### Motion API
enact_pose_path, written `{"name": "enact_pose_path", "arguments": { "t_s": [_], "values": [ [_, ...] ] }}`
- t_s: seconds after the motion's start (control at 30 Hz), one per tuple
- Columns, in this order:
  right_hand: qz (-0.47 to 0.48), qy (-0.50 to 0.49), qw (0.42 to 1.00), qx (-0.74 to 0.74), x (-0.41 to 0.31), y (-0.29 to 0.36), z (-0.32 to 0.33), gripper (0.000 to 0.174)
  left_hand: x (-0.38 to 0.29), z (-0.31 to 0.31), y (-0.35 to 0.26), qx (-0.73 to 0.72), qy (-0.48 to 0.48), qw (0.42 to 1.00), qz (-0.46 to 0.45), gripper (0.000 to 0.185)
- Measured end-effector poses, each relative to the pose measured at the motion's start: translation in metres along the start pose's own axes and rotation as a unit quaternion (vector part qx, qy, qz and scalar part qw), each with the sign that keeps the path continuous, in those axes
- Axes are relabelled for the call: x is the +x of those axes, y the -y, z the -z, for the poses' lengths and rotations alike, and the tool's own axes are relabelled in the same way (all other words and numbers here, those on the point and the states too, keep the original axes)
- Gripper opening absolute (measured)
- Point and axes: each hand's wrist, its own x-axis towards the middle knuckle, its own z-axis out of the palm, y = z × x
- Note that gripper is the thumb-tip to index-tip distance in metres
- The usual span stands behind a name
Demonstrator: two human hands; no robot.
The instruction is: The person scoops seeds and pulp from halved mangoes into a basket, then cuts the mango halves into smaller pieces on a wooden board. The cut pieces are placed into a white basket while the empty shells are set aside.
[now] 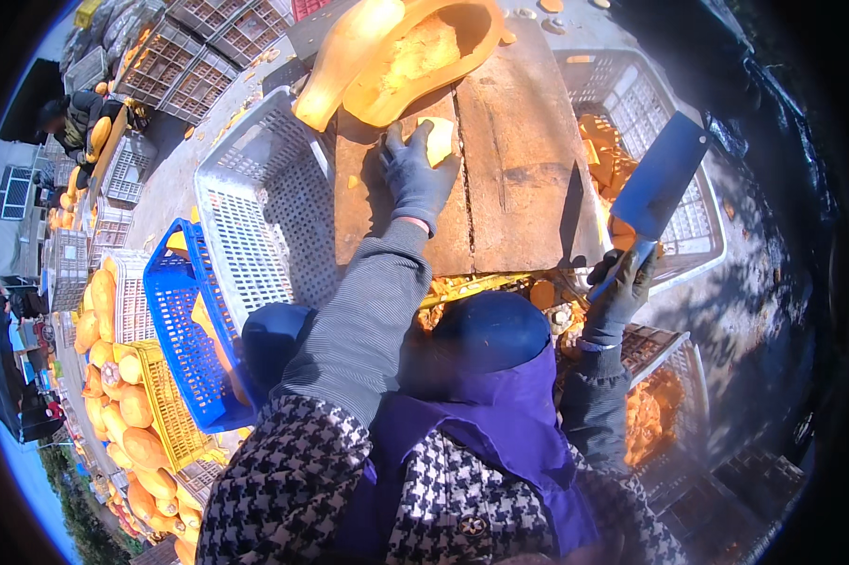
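Note:
My left hand (pixel 421 173), in a grey glove, grasps a pale yellow piece of squash (pixel 439 143) on a wooden cutting board (pixel 516 155). Just beyond it lie a hollowed squash half (pixel 424 60) with bare orange flesh and a second peeled length of squash (pixel 347 49). My right hand (pixel 618 289), also gloved, holds a cleaver (pixel 657 180) by its handle to the right of the board. The broad blade is raised and points away from me, clear of the squash. Part of the piece is hidden by my left fingers.
A white crate (pixel 244 233) stands left of the board, beside a blue basket (pixel 174 318). At right, another white crate (pixel 693 240) holds orange squash pieces. Whole squashes (pixel 131 406) are heaped at lower left near a yellow crate (pixel 170 402). Another person (pixel 78 120) is at far left.

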Motion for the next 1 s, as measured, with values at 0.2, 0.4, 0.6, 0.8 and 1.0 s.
{"name": "enact_pose_path", "arguments": {
  "t_s": [0.2, 0.4, 0.6, 0.8, 1.0],
  "values": [
    [0.006, -0.028, 0.999, 0.037, -0.006, 0.009, -0.004, 0.048, 0.046, -0.063, -0.096, -0.383, 0.108, 0.912, -0.097, 0.075],
    [0.022, -0.011, 1.000, -0.019, -0.006, 0.009, 0.024, 0.047, 0.148, 0.011, -0.022, 0.007, -0.067, 0.992, -0.108, 0.092],
    [-0.028, 0.011, 0.999, -0.010, -0.011, -0.005, 0.009, 0.052, 0.200, 0.049, 0.043, -0.177, 0.340, 0.918, 0.105, 0.067],
    [-0.061, 0.034, 0.997, -0.016, -0.014, 0.000, 0.003, 0.051, 0.174, 0.043, 0.012, -0.195, 0.286, 0.932, 0.106, 0.051],
    [-0.056, 0.071, 0.994, -0.061, -0.015, 0.025, 0.015, 0.049, 0.095, 0.062, -0.024, 0.257, 0.062, 0.942, -0.206, 0.068]
  ]
}}
